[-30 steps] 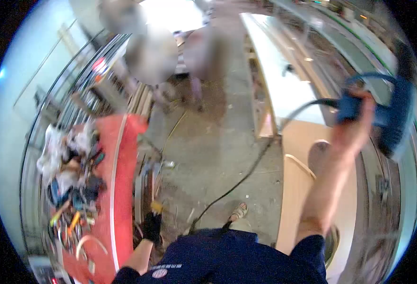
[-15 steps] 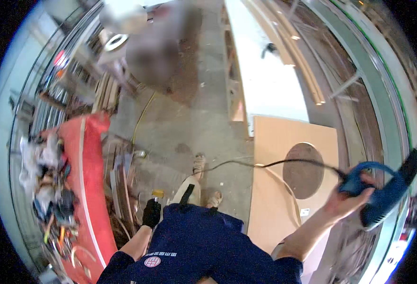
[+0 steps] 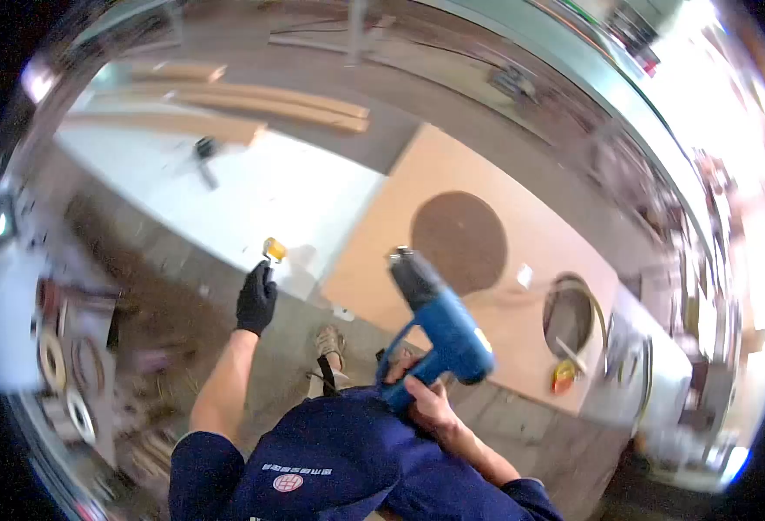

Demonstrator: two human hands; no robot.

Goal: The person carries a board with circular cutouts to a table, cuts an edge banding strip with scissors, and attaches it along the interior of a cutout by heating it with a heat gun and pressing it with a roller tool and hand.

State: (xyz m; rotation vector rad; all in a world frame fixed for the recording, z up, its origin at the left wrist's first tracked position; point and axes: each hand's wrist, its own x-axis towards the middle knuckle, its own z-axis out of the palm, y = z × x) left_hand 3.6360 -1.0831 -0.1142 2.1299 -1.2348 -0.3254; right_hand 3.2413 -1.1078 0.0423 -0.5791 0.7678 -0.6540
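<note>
The bare right hand (image 3: 430, 405) is keeping a closed grip on the blue, pistol-shaped heat gun (image 3: 453, 332), its nozzle (image 3: 401, 254) angling over the flat tan wooden board (image 3: 378, 247) with round openings. The black-gloved left hand (image 3: 256, 301) is pinching a small yellow roller (image 3: 274, 249) beside the board, near the long white surface (image 3: 304, 182). Handling well is meaning a steady right wrist, nozzle pointing clear of glove and roller.

The navy short-sleeved shirt (image 3: 330, 443) bears small white characters (image 3: 309, 470) above a round, pinkish-white emblem (image 3: 288, 483). The left hand (image 3: 255, 304) wears a black glove (image 3: 256, 297); a beige strapped sandal (image 3: 330, 342) is on one foot.
</note>
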